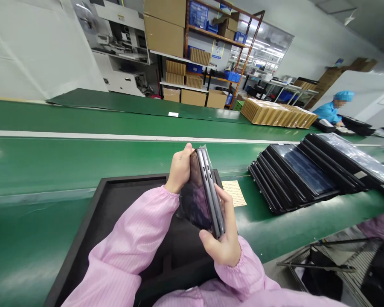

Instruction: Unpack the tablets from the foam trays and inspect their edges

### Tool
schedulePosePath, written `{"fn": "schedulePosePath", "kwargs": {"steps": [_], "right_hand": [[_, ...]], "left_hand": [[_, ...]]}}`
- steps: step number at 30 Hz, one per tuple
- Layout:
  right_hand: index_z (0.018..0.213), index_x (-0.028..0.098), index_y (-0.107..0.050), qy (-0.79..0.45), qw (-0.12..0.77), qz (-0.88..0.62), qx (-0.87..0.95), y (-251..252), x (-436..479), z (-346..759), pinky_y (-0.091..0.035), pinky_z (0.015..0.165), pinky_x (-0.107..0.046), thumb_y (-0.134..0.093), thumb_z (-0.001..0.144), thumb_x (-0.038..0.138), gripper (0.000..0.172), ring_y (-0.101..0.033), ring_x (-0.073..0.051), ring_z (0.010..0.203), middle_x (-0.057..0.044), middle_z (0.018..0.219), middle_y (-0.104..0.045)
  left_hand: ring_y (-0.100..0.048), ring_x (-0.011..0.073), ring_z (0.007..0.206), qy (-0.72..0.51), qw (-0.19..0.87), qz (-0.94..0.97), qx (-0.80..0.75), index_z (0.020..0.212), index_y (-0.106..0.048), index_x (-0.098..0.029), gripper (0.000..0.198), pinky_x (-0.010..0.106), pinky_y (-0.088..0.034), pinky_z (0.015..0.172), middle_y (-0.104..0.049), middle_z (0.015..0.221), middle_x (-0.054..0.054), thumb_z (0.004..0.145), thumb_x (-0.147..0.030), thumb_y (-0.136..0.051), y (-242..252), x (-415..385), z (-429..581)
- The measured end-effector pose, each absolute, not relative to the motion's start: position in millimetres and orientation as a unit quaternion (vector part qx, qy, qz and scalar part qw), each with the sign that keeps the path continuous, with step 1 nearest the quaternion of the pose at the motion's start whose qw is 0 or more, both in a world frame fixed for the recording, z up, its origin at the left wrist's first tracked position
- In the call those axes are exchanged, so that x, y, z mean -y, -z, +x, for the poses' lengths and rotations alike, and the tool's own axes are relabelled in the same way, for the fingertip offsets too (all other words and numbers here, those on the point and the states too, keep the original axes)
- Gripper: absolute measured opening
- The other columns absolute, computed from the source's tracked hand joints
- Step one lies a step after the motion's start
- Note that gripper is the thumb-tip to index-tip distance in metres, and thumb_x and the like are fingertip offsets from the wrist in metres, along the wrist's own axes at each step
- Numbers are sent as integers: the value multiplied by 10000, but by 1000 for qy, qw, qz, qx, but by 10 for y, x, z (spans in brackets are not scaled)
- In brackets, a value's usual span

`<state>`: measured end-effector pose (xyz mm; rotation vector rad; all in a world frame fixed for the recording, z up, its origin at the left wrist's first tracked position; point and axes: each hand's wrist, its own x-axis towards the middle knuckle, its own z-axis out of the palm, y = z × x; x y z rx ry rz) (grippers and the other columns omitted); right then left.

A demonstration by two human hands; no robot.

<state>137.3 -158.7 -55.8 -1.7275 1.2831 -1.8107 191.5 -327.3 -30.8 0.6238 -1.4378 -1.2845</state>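
Both my hands hold a thin dark grey tablet (201, 194) on edge, its glossy face turned left and its side with slots facing me. My left hand (179, 167) grips its top far corner, fingers wrapped round it. My right hand (223, 238) clasps its lower near end from the right. A clear film sticks up at the tablet's top. Under my arms lies a black foam tray (115, 200) on the green bench (45, 170). Pink sleeves cover both arms.
A small perforated tan sheet (234, 192) lies right of the tray. Overlapping black tablets (301, 175) are fanned out at right. Tan boxes (277, 113) sit on the far belt, near a person in blue (334, 110). Shelving with cartons (192, 55) stands behind.
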Motion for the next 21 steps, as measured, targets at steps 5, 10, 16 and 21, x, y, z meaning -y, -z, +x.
{"fn": "schedulePosePath", "kwargs": {"steps": [5, 10, 16, 21], "right_hand": [[1492, 313, -347, 648, 183, -595, -438, 596, 1491, 1402, -513, 1043, -456, -632, 866, 301, 689, -567, -310, 1283, -84, 1449, -513], [1464, 311, -369, 640, 212, -597, -434, 578, 1446, 1452, -479, 1082, -461, -621, 901, 503, 646, -460, -315, 1391, -101, 1474, -455], [1429, 296, -414, 645, 239, -584, -430, 570, 1398, 1484, -476, 1073, -454, -623, 908, 501, 597, -481, -308, 1365, -116, 1477, -447], [1411, 331, -423, 648, 250, -574, -433, 559, 1374, 1512, -472, 1065, -430, -626, 909, 420, 549, -498, -286, 1343, -90, 1462, -457]], "left_hand": [[-413, 123, 391, 556, 522, 243, 600, 442, -382, -234, 660, 283, -343, 419, -407, 389, -23, 812, -765, -514, 317, 3232, 1912], [-399, 113, 378, 572, 498, 239, 606, 420, -394, -225, 685, 282, -302, 396, -443, 383, -6, 779, -796, -517, 309, 3205, 1959], [-374, 96, 354, 587, 482, 233, 607, 391, -386, -225, 715, 283, -263, 386, -445, 371, 4, 722, -847, -506, 240, 3150, 1987], [-395, 103, 363, 601, 468, 228, 606, 411, -508, -204, 711, 295, -280, 397, -459, 382, 12, 710, -849, -507, 218, 3140, 1991]]}}
